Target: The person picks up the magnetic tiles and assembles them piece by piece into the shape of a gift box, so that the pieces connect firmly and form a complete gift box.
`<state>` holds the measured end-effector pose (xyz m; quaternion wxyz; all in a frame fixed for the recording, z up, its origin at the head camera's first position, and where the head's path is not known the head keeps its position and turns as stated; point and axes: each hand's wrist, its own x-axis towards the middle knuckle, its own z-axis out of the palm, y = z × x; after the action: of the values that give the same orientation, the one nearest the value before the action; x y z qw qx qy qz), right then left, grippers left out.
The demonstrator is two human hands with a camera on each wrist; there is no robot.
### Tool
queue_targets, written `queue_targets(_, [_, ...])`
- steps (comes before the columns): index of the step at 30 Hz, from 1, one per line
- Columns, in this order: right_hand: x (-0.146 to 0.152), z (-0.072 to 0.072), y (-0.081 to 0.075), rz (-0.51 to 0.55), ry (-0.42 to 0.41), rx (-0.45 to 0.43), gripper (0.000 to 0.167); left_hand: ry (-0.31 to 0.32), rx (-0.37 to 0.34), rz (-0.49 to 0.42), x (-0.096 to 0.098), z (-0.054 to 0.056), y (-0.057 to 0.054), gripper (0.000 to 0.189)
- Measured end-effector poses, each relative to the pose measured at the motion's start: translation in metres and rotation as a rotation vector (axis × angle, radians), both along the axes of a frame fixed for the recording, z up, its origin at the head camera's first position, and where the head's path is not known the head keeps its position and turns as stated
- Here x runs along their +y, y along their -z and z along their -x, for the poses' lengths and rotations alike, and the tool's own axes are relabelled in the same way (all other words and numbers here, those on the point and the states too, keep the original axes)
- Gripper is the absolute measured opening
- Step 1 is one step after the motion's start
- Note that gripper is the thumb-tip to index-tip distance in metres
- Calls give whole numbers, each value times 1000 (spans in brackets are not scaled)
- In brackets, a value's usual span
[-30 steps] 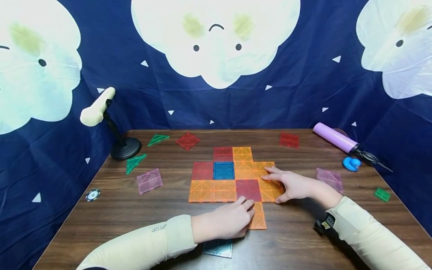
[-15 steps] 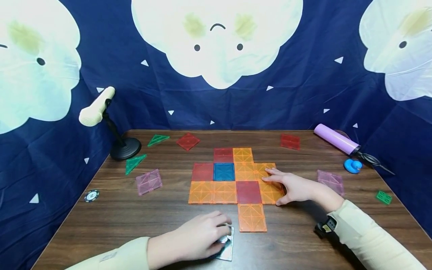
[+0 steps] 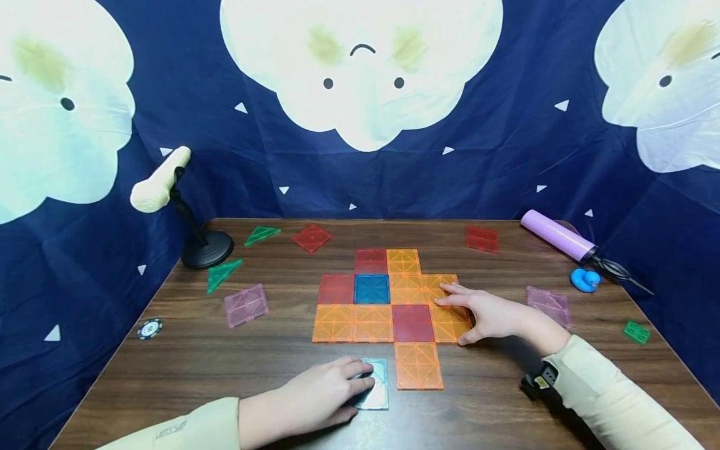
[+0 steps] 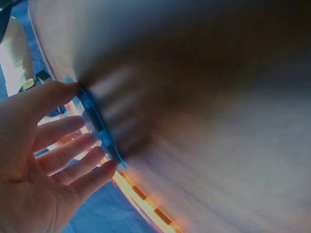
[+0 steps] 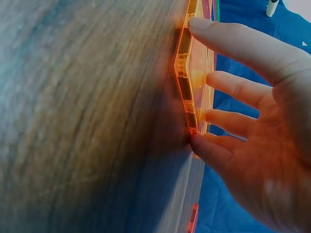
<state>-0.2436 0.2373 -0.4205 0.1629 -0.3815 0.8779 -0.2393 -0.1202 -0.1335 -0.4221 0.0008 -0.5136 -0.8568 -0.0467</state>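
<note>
- My left grip (image 3: 315, 398) lies low over a pale blue square tile (image 3: 380, 395) at the front of the wood-patterned counter (image 3: 146, 387), its fingers fanned out across the tile.
- From the left wrist, my thumb and little finger reach the 2 ends of 1 tile edge; that view is dim, so I cannot tell how firmly the fingers between them touch.
- My right grip (image 3: 497, 317) is spread wide at the right side of a flat patchwork (image 3: 371, 323), fingertips on its orange tiles (image 3: 446, 325), thumb at the near right corner.
- The patchwork is 11 squares joined edge to edge: 7 orange, 3 red and 1 blue. From far to near, its rows hold 2, 4, 4 and 1.
- The pale blue tile sits just left of the nearest orange square, apart from it.
- To the left lie 2 green triangles (image 3: 224, 275), a pink tile (image 3: 246, 305), a red diamond-turned tile (image 3: 311, 238), a poker chip (image 3: 149, 329) and a cream object (image 3: 162, 181) on a black stand (image 3: 207, 249).
- To the right lie a red rectangle (image 3: 482, 239), another pink square (image 3: 548, 304), a purple cylinder (image 3: 557, 234), a blue duck (image 3: 585, 280) and a green block (image 3: 637, 332).
- Behind hangs a navy cloth (image 3: 382, 181) printed with white clouds.
</note>
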Motion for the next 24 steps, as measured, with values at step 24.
queue_targets(24, [0,-4,0,69,94,-43,70,-171,-37,105,58,41,-3,82])
